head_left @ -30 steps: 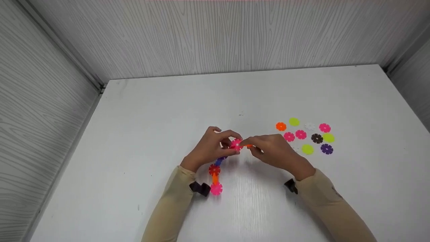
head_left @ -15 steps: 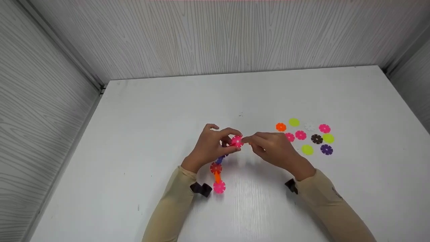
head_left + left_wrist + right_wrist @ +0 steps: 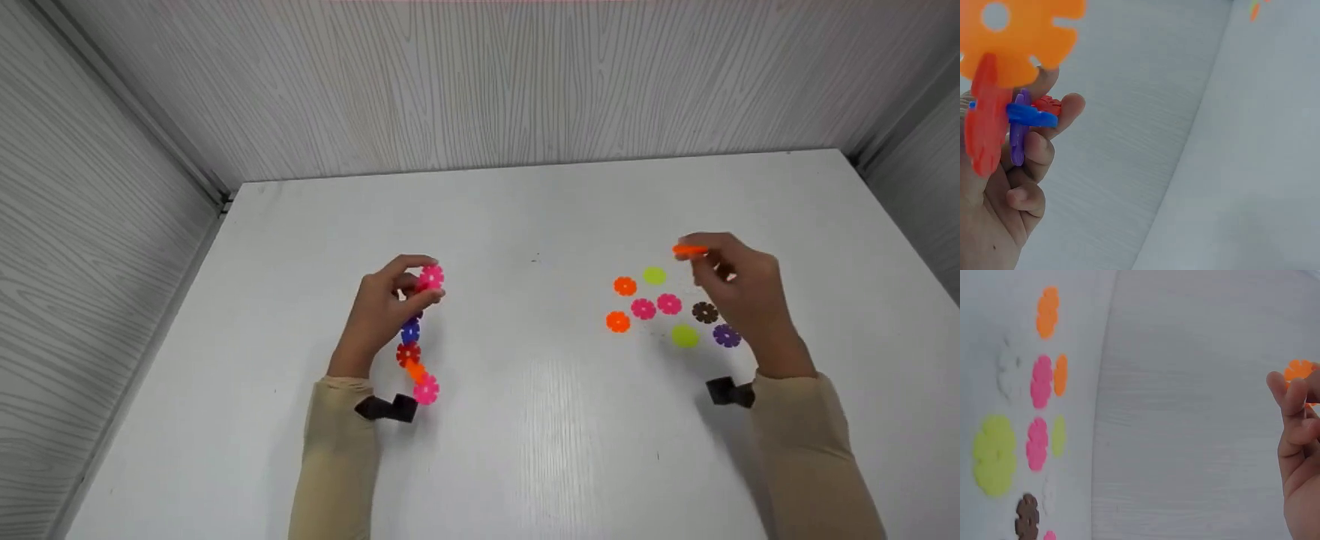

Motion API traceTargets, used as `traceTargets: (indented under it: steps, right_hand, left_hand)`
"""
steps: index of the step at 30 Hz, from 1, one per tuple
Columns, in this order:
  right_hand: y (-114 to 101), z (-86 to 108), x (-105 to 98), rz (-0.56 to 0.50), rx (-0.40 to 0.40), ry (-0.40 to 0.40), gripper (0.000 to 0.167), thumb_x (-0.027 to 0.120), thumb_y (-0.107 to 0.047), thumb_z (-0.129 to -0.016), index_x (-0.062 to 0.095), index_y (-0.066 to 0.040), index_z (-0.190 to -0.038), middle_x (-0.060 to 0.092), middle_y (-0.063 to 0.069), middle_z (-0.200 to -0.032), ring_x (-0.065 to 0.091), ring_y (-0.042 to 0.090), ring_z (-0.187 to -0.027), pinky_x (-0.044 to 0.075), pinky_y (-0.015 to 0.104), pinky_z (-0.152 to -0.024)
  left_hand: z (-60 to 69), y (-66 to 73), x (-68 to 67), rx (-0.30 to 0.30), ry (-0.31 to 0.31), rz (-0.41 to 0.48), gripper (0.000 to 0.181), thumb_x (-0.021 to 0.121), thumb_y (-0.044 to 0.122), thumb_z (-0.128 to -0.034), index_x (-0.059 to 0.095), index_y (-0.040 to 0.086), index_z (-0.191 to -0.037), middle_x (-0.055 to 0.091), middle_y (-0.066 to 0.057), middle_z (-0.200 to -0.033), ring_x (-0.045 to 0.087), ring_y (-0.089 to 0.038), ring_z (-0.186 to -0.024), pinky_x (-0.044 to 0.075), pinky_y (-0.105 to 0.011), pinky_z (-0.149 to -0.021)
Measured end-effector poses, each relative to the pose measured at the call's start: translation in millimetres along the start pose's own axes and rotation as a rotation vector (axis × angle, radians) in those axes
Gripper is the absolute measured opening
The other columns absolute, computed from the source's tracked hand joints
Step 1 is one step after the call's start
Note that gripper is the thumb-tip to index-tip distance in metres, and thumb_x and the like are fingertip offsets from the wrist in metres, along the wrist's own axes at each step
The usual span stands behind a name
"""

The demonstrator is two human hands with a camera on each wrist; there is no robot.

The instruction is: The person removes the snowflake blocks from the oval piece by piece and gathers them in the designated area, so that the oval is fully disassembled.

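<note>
In the head view my left hand (image 3: 380,315) pinches the top pink notched disc (image 3: 431,277) of a hanging chain of interlocking flower discs. Below it come a blue disc (image 3: 410,332), a red disc (image 3: 408,354), an orange disc (image 3: 415,370) seen at a slant, and a pink end disc (image 3: 426,390). A purple disc (image 3: 1018,135) of the chain shows against the fingers in the left wrist view. My right hand (image 3: 742,289) is raised over the right side, pinching a single orange disc (image 3: 690,250) seen edge-on; the right wrist view shows its notched face, partly covered by fingers.
Loose discs lie flat on the white table (image 3: 510,450) below my right hand: orange (image 3: 618,322), pink (image 3: 643,308), yellow-green (image 3: 685,336), brown (image 3: 705,312) and purple (image 3: 726,335) among them. Faint white ones are hard to make out. A wood-grain panel (image 3: 480,82) rises behind the table.
My hands have moved apart from the middle. The left went left with the chain; the right went right and away with its orange disc. An orange disc on the table has come into sight.
</note>
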State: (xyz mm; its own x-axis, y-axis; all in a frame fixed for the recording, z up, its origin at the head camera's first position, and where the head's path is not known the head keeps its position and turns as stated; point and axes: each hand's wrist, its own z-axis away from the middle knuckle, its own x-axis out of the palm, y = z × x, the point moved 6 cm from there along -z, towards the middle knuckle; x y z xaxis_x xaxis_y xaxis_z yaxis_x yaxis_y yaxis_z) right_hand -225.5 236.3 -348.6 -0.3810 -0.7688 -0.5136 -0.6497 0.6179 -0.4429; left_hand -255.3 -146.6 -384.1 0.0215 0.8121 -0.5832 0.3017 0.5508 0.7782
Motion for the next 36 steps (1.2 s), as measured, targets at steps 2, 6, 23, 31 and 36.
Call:
traceTargets:
  steps: [2, 6, 23, 31, 36]
  right_hand:
    - [6, -2.3, -8, 0.021, 0.047, -0.003, 0.027, 0.058, 0.012, -0.086, 0.066, -0.002, -0.108, 0.066, 0.011, -0.078, 0.043, -0.006, -0.060, 0.036, 0.004, -0.059]
    - [13, -3.2, -9, -0.010, 0.148, -0.022, 0.027, 0.056, 0.006, -0.090, 0.067, -0.005, -0.112, 0.070, 0.000, -0.084, 0.045, -0.005, -0.059, 0.036, 0.008, -0.055]
    - [41, 6.5, 2, 0.016, 0.344, -0.198, 0.036, 0.052, -0.010, -0.098, 0.052, -0.016, -0.133, 0.069, 0.002, -0.089, 0.046, 0.004, -0.057, 0.038, 0.013, -0.053]
    - [50, 12.3, 10, -0.016, 0.466, -0.309, 0.030, 0.050, -0.018, -0.100, 0.045, -0.011, -0.128, 0.068, 0.012, -0.093, 0.050, 0.012, -0.060, 0.042, 0.018, -0.054]
    - [49, 14.0, 15, -0.026, 0.466, -0.340, 0.030, 0.052, -0.019, -0.099, 0.047, -0.012, -0.128, 0.066, 0.013, -0.089, 0.049, 0.013, -0.059, 0.045, 0.021, -0.050]
  left_hand:
    - [-2.6, -0.4, 1.0, -0.004, -0.045, 0.016, 0.036, 0.072, 0.026, -0.0868, 0.062, 0.018, -0.121, 0.068, -0.007, -0.077, 0.050, -0.016, -0.068, 0.043, -0.021, -0.057]
    - [-7.4, -2.7, 13.7, -0.016, -0.117, 0.002, 0.039, 0.074, 0.030, -0.0851, 0.061, 0.023, -0.121, 0.062, -0.005, -0.076, 0.052, -0.016, -0.070, 0.046, -0.024, -0.062]
    - [-7.4, -16.8, 33.4, -0.108, -0.260, 0.055, 0.046, 0.071, 0.026, -0.0882, 0.057, 0.029, -0.132, 0.066, -0.007, -0.100, 0.064, -0.020, -0.074, 0.055, -0.028, -0.071]
    - [-7.9, -18.2, 36.2, -0.135, -0.247, 0.056, 0.050, 0.074, 0.024, -0.0855, 0.054, 0.023, -0.132, 0.069, -0.008, -0.099, 0.064, -0.017, -0.067, 0.056, -0.028, -0.069]
    - [-6.9, -17.7, 38.1, -0.161, -0.253, 0.076, 0.044, 0.075, 0.023, -0.0845, 0.052, 0.019, -0.122, 0.071, -0.007, -0.097, 0.064, -0.017, -0.067, 0.056, -0.029, -0.070]
